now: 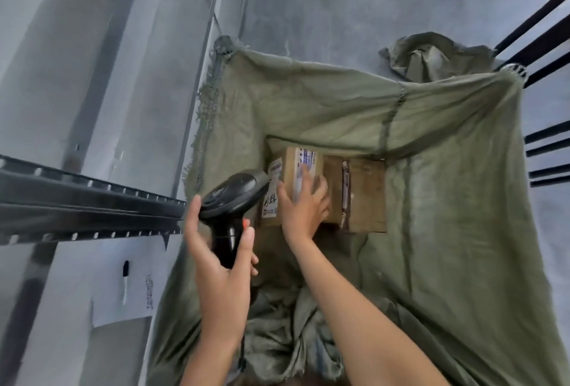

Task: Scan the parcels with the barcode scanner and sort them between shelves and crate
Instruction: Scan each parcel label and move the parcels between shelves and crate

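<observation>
Below, left hand point(216, 265) grips one scanner point(229, 200); right hand point(303, 203) clasps one of two parcels point(293, 170).

We see a black scanner point(229, 200) at about eight o'clock from a tan cardboard box point(290, 179) with white labels printed in blue and black. At its three o'clock lies a browner box point(364, 194), both inside an olive-green woven sack point(447, 200). At nine o'clock runs a black shelf rail point(86, 197) against grey panels.
</observation>
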A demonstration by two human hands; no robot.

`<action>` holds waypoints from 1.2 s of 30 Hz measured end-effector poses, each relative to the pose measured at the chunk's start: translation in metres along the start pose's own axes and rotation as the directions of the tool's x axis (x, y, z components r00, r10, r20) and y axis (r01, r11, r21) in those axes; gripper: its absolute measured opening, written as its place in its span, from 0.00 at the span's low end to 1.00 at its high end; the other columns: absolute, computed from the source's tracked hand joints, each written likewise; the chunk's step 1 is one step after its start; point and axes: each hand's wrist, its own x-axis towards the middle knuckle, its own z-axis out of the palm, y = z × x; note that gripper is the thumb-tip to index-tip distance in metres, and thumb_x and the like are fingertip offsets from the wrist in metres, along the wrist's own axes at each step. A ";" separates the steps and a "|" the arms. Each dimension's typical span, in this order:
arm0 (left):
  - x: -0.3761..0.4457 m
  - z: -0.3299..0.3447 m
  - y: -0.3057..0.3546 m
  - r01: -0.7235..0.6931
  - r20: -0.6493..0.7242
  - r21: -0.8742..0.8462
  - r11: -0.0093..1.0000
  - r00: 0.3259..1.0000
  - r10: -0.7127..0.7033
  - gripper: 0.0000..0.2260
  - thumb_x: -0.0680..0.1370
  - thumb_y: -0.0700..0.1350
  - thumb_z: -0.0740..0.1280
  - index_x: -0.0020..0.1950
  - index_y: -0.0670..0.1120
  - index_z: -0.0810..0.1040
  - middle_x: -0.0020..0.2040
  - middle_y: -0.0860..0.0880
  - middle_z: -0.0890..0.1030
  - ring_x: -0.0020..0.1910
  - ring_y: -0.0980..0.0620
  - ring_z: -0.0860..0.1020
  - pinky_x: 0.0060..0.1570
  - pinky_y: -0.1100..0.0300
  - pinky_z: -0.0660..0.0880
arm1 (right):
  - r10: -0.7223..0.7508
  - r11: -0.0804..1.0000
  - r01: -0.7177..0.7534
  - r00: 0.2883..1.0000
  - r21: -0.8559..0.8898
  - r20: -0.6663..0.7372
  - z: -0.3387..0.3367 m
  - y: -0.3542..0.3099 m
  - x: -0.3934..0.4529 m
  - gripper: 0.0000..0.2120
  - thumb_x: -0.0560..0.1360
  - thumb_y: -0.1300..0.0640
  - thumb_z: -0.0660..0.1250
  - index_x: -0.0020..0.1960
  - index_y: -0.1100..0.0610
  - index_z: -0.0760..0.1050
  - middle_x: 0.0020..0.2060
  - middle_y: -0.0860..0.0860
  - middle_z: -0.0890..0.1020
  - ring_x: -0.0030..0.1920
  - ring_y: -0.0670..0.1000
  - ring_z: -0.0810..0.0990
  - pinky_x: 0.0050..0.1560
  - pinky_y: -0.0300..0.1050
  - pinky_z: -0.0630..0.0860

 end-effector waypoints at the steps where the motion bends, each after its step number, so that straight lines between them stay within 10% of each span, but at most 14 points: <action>1: 0.001 0.002 -0.003 0.009 -0.006 0.011 1.000 1.000 -0.009 0.33 0.78 0.46 0.68 0.64 0.82 0.58 0.65 0.43 0.78 0.32 0.50 0.78 0.32 0.61 0.77 | -0.002 0.997 0.003 1.000 -0.071 0.007 0.006 -0.003 0.007 0.32 0.77 0.37 0.63 0.78 0.40 0.59 0.79 0.55 0.56 0.74 0.63 0.58 0.71 0.62 0.57; 5: 0.005 0.008 -0.011 0.089 -0.011 0.007 0.996 0.996 -0.089 0.37 0.80 0.38 0.68 0.62 0.82 0.60 0.47 0.47 0.83 0.30 0.50 0.76 0.31 0.61 0.76 | 0.020 0.969 -0.025 1.000 -0.247 -0.022 0.029 0.004 0.024 0.35 0.77 0.35 0.58 0.80 0.45 0.53 0.77 0.61 0.59 0.71 0.69 0.63 0.67 0.68 0.63; 16: 0.007 0.011 -0.025 0.163 0.036 -0.002 0.987 0.986 -0.163 0.37 0.79 0.34 0.67 0.66 0.77 0.61 0.44 0.49 0.83 0.29 0.49 0.75 0.29 0.57 0.75 | 0.032 0.962 -0.050 0.997 -0.270 -0.073 0.054 0.023 0.004 0.38 0.74 0.32 0.62 0.78 0.46 0.57 0.72 0.64 0.67 0.61 0.69 0.73 0.57 0.66 0.71; 23: 0.002 0.005 -0.035 0.156 0.018 0.009 0.988 0.988 -0.156 0.36 0.80 0.35 0.66 0.66 0.76 0.60 0.46 0.47 0.84 0.29 0.50 0.75 0.29 0.59 0.75 | 0.086 0.980 -0.068 0.992 -0.187 0.094 0.070 0.019 0.032 0.41 0.78 0.31 0.53 0.81 0.45 0.38 0.80 0.61 0.43 0.78 0.65 0.49 0.74 0.66 0.47; 36: -0.016 0.005 -0.029 0.063 0.037 0.020 0.998 0.997 -0.064 0.35 0.80 0.36 0.67 0.68 0.76 0.59 0.49 0.46 0.82 0.31 0.48 0.75 0.31 0.57 0.76 | 0.000 0.997 0.017 0.974 -0.072 0.228 0.037 0.026 0.027 0.41 0.78 0.30 0.54 0.80 0.42 0.36 0.80 0.56 0.35 0.79 0.59 0.33 0.75 0.67 0.35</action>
